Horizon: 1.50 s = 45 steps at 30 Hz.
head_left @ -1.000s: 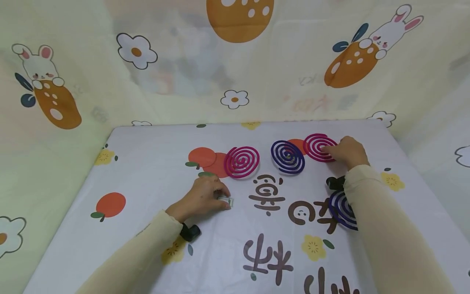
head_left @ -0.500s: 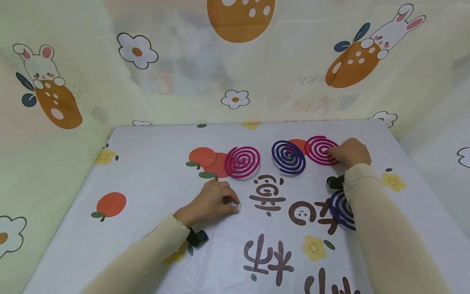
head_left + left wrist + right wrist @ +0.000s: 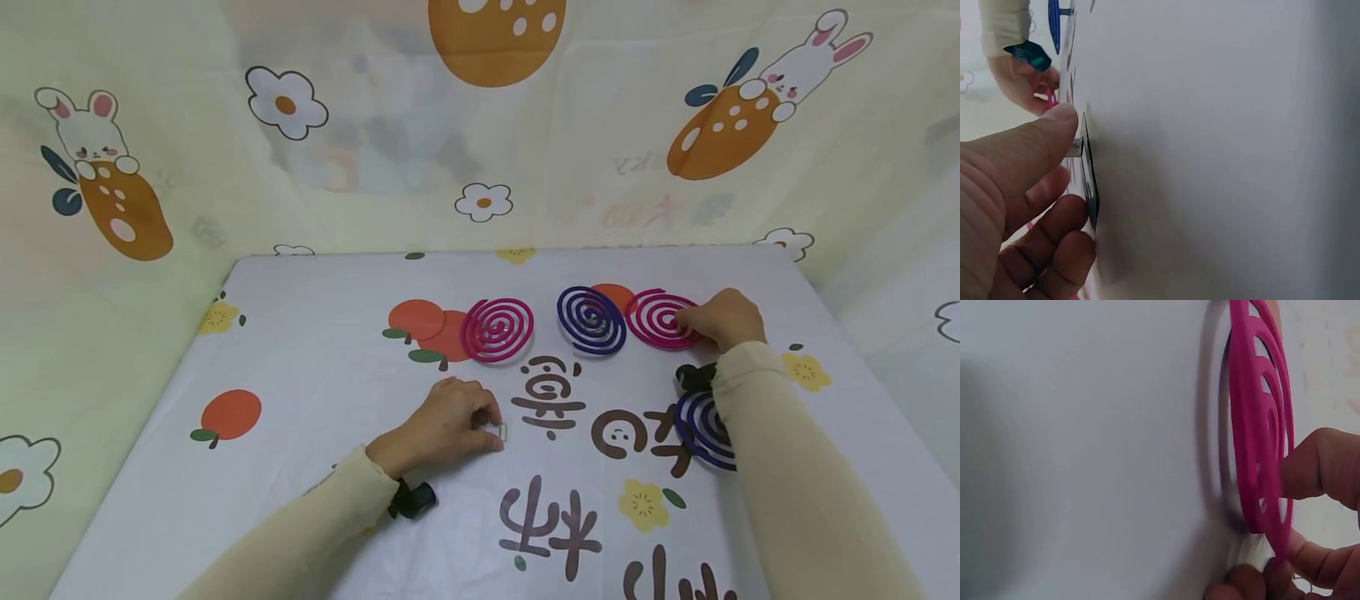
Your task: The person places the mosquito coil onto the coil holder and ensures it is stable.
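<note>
My left hand (image 3: 442, 425) pinches a small metal mosquito coil stand (image 3: 1090, 178) between thumb and fingers, low over the tablecloth. It is a thin flat plate with an upturned tab, mostly covered by the fingers in the head view. At the back right, my right hand (image 3: 727, 321) grips a pink mosquito coil (image 3: 663, 320) by its right side. In the right wrist view this coil (image 3: 1249, 434) appears edge-on, close over the cloth, with thumb and fingers around its near end.
Left of the held coil are a navy mosquito coil (image 3: 591, 317) and another pink coil (image 3: 498, 328). A second navy coil (image 3: 699, 429) lies partly under the right sleeve (image 3: 795, 467). A patterned cloth wall (image 3: 405, 150) rises behind the table.
My left hand has moved right and nearer with the coil stand. My right hand has shifted slightly right and nearer, bringing the pink coil along. The other coils stay put.
</note>
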Motion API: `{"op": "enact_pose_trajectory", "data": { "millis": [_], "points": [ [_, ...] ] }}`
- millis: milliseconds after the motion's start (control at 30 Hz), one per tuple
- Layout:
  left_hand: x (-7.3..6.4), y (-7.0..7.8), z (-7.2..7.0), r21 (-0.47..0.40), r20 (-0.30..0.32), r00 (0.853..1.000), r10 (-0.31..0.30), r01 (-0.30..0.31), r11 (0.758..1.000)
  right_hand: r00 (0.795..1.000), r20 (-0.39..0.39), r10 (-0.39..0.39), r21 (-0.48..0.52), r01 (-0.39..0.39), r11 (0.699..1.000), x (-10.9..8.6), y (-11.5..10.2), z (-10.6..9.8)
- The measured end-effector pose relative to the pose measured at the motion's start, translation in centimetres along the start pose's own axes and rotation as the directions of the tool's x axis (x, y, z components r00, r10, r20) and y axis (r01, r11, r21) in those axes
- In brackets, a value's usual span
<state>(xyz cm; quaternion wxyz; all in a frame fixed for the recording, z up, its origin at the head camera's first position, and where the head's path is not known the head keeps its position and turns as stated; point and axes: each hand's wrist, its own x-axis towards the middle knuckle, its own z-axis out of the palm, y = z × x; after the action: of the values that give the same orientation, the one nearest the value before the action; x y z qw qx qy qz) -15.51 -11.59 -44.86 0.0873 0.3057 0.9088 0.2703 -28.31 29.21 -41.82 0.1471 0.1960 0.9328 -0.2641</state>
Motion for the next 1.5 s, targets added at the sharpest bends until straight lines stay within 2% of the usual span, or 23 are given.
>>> {"op": "enact_pose_trajectory", "data": {
  "millis": [133,233,300,400,500,633,833,933,1000,1100,1200,1267,1367,1433,1500],
  "points": [
    [-1.1,-0.1,-0.1,0.141,-0.028,0.998,0.064,-0.06,0.988,1.0,0.021,0.002,0.077,-0.004,0.997,0.0,0.6,-0.2],
    [-2.0,-0.2,-0.3,0.256,-0.061,0.991,0.115,-0.096,0.962,0.999,0.033,-0.024,0.144,0.019,0.989,-0.4,1.1,-0.5],
    [-2.3,-0.2,-0.4,0.294,-0.087,0.986,0.14,-0.108,0.95,0.998,0.035,-0.047,0.185,0.04,0.982,-0.5,1.5,-0.7],
    [-2.4,-0.3,-0.3,0.31,-0.113,0.978,0.175,-0.133,0.941,0.997,0.044,-0.065,0.248,0.052,0.967,-0.8,2.1,-0.8],
    [-2.2,-0.1,0.0,0.292,-0.116,0.975,0.191,-0.151,0.944,0.996,0.059,-0.073,0.34,0.049,0.939,-0.9,2.5,-0.7],
    [-1.7,0.7,0.6,0.27,-0.106,0.98,0.172,-0.138,0.953,0.995,0.054,-0.088,0.431,0.056,0.9,-1.2,2.9,-0.6],
    [-1.3,2.1,1.3,0.289,-0.092,0.987,0.135,-0.104,0.952,0.994,0.003,-0.105,0.454,0.092,0.886,-2.6,2.3,-0.5],
    [-1.3,2.6,1.4,0.354,-0.088,0.988,0.124,-0.085,0.931,0.992,-0.023,-0.121,0.481,0.117,0.869,-3.9,1.4,-0.1],
    [-1.4,2.9,1.4,0.396,-0.09,0.987,0.132,-0.087,0.914,0.989,-0.031,-0.146,0.507,0.141,0.85,-5.0,0.7,0.3],
    [-1.9,3.0,1.4,0.432,-0.069,0.982,0.177,-0.131,0.892,0.979,-0.032,-0.203,0.562,0.185,0.806,-6.7,-0.1,1.4],
    [-2.7,3.1,1.6,0.439,-0.022,0.976,0.218,-0.186,0.879,0.962,-0.025,-0.271,0.622,0.227,0.75,-8.4,-0.6,2.7],
    [-3.2,3.2,1.7,0.451,0.013,0.977,0.214,-0.196,0.871,0.952,-0.01,-0.306,0.668,0.234,0.707,-9.5,-0.8,3.6],
    [-3.8,3.5,1.9,0.453,0.068,0.987,0.147,-0.162,0.877,0.94,0.023,-0.341,0.722,0.22,0.656,-10.9,-1.0,5.0],
    [-4.1,3.6,2.1,0.446,0.103,0.99,0.093,-0.13,0.886,0.934,0.049,-0.353,0.744,0.202,0.637,-11.6,-1.2,6.0],
    [-4.3,3.8,2.3,0.437,0.122,0.991,0.045,-0.095,0.895,0.929,0.071,-0.364,0.754,0.189,0.629,-12.0,-1.3,7.0]
  ]
}}
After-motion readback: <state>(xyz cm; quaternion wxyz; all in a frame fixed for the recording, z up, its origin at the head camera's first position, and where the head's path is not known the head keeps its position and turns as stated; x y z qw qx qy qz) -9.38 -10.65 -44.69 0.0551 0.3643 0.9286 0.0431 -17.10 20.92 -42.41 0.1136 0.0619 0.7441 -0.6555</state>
